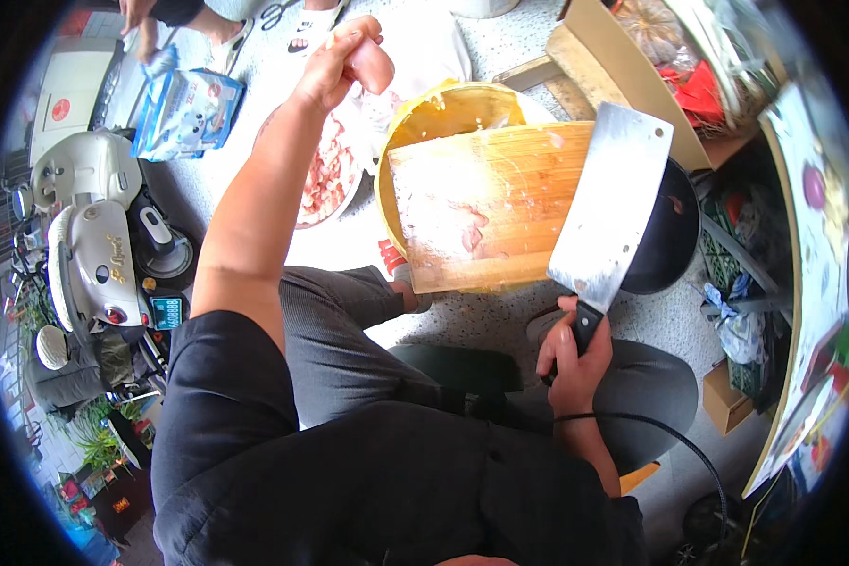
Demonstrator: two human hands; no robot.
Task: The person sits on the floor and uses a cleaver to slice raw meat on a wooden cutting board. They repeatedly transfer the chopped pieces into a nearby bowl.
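My left hand (334, 65) is stretched out ahead, gripping a piece of raw pink meat (372, 66) above the bright floor. In my right hand (580, 354) is the black handle of a broad cleaver (612, 198), its blade pointing away from me over the right end of a wooden cutting board (516, 184). Small meat scraps (472, 225) lie on the board. The board rests across a round yellow tub (394, 134). Beyond my left forearm stands a bowl of chopped raw meat (329, 177), partly hidden by the arm.
A black basin (668, 233) sits right of the board, partly behind the cleaver. An open cardboard box (630, 78) stands at the upper right. On the left are a parked scooter (99, 247) and a blue-and-white bag (184, 117). Another person's hand (139, 21) reaches near that bag.
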